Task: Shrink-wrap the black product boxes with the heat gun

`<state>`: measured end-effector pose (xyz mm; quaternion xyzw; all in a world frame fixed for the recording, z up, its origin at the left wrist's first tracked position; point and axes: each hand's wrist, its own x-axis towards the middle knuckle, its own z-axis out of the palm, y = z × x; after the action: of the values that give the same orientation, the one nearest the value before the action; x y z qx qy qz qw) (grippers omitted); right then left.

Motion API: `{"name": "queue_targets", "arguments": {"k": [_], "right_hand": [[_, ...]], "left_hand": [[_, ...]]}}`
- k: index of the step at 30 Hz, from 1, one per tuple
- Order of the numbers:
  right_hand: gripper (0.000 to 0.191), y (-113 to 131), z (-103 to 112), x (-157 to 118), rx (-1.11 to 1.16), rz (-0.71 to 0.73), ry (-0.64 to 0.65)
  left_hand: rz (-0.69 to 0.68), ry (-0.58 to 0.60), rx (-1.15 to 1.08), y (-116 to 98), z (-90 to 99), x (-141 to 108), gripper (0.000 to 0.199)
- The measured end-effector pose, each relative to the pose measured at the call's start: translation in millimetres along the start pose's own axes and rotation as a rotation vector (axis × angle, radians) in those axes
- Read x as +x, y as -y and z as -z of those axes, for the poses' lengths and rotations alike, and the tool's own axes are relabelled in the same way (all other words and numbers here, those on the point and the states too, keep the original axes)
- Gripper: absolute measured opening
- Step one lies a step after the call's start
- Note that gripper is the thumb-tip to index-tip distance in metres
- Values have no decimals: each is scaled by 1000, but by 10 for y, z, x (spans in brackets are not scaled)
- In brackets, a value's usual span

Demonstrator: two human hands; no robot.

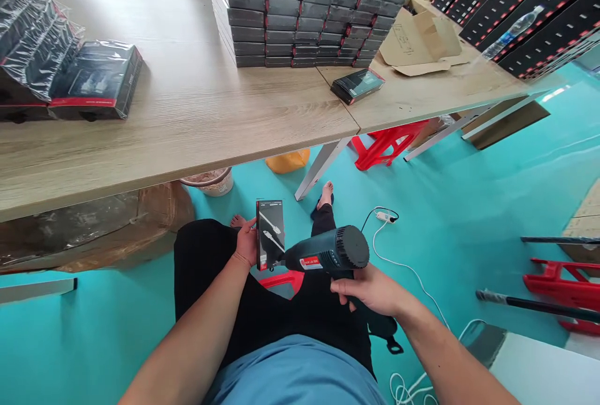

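Over my lap, my left hand (247,242) grips a small dark box (270,235) by its left edge; the box shows white cable pictures and a red strip at its lower left. My right hand (359,286) is wrapped round the handle of a dark heat gun (323,252) with a red and white label. The gun lies roughly level, its nozzle pointing left at the lower right corner of the box. Whether nozzle and box touch, I cannot tell.
Ahead stands a wooden table (187,136) with a tall stack of dark boxes (309,11), wrapped boxes (94,80) at left and a single box (357,85). A white cord (407,267) runs along the floor at right, near red stools (562,286).
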<state>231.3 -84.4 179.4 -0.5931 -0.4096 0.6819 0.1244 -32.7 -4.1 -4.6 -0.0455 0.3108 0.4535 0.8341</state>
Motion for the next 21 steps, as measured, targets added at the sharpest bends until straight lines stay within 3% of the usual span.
{"name": "queue_targets", "arguments": {"k": [3, 8, 10, 15, 18, 21], "right_hand": [[24, 7, -30, -58, 25, 6, -16], [30, -67, -249, -123, 104, -11, 112], [31, -106, -273, -82, 110, 25, 55], [25, -126, -52, 151, 147, 22, -274], [30, -36, -6, 258, 350, 47, -292], [34, 133, -124, 307, 434, 137, -251]], "left_hand": [[-7, -3, -20, -10, -5, -26, 49], [-36, -23, -18, -28, 6, -8, 52], [-79, -30, -24, -33, 2, -7, 54], [-57, 16, -2, -22, 8, -28, 54], [6, 12, 56, 12, 44, 7, 48], [34, -63, 112, 51, 83, 53, 37]]}}
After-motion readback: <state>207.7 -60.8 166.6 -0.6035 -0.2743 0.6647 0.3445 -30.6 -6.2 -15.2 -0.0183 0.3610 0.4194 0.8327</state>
